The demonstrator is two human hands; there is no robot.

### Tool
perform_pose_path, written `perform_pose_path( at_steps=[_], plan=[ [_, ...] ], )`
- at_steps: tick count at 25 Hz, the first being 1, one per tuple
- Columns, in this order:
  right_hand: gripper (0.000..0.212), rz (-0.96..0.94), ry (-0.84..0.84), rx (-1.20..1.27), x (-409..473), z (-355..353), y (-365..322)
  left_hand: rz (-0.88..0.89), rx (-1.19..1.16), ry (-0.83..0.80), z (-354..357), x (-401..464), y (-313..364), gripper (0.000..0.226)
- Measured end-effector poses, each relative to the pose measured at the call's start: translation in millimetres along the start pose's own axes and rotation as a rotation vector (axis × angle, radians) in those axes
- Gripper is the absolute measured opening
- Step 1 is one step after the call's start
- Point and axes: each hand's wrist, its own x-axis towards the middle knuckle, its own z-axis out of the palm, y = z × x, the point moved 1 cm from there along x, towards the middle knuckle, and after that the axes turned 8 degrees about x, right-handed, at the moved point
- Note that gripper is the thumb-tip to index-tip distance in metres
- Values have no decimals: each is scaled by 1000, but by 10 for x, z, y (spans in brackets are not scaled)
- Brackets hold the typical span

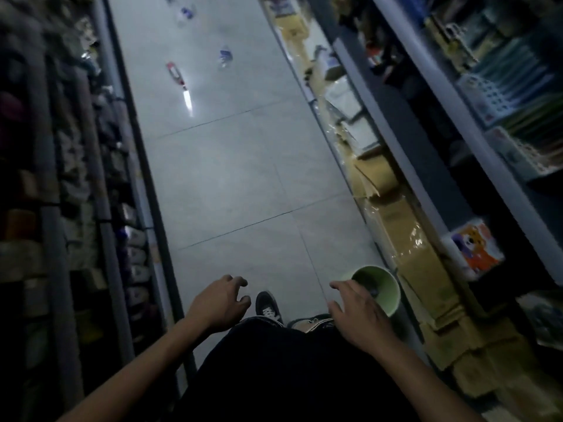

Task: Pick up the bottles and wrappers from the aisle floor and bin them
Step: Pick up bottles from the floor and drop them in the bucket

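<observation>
- Narrow shop aisle, dim light. Floor (pixel 243 166) of large pale grey tiles, smooth and glossy, thin dark grout lines crossing at a slant. A bright streak of lamp glare sits on the tile up the aisle.
- Left shelving (pixel 76 178): dark uprights, rows of small packed goods, too blurred to name.
- Right shelving (pixel 426 153): grey metal shelf edges; white latticed plastic baskets on the upper tiers. At floor level, brown cardboard cartons (pixel 405 239) under shiny clear wrap, some flaps bent open.
- A pack printed with an orange and purple cartoon (pixel 476 248) stands on a low right shelf.
- Litter lies far up the aisle, well apart from the person: a long red and white wrapper (pixel 176 75) left of centre, flat on the tile, just above the glare.
- Clear bottle with blue label (pixel 224 56), lying right of the wrapper; motion-blurred.
- Second bottle (pixel 186 13) with a blue label farther off near the top edge, blurred too.
- Green bin (pixel 385 289): round, smooth plastic, open mouth, on the floor by the cartons at lower right. Something small and dark shows inside; cannot tell what.
- Left hand (pixel 221 303) hangs over the floor, fingers loosely curled, holding nothing.
- Right hand (pixel 358 312) with fingers spread and relaxed, nothing in it, overlapping the bin's near rim in view; contact cannot be told.
- Dark trousers and a black shoe with white laces (pixel 266 304) between the hands.
</observation>
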Motion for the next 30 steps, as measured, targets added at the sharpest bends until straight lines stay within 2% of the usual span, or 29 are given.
perform_pose_path(
  at_steps=[8, 17, 22, 30],
  plan=[
    [44, -109, -27, -80, 235, -88, -395, -106, -110, 26, -14, -260, -367, 50],
    [46, -144, -14, -72, 737, -665, -133, -118, -63, 77, -431, 278, 195, 50],
    [47, -179, -94, -98, 1151, -934, -90, -159, -71, 49, -530, 462, 433, 49],
    [48, -348, -172, -182, 2157, -1218, -855, -400, -294, 110, -800, 506, 135, 50]
  ],
)
